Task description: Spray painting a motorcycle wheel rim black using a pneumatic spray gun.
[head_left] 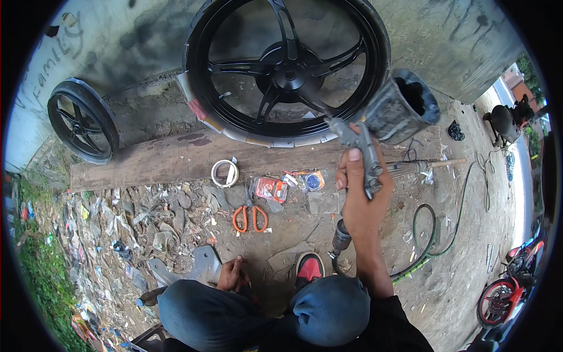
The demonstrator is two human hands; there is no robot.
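My right hand is closed round a metal spray gun. Its nozzle points up and left at a glossy black spoked motorcycle wheel rim, close to the lower right of the rim. A faint haze hangs ahead of the nozzle. Pale tape and paper strips line the rim's outer edge. Just right of the gun stands a grey, paint-smeared container with a dark opening. Beside my left knee, my left hand rests low with its fingers curled together; nothing shows in it.
A smaller black wheel leans left against the wall, by a wooden plank. Nearby lie a tape roll, orange-handled scissors and a red packet. A green hose loops at right. Litter covers the left ground.
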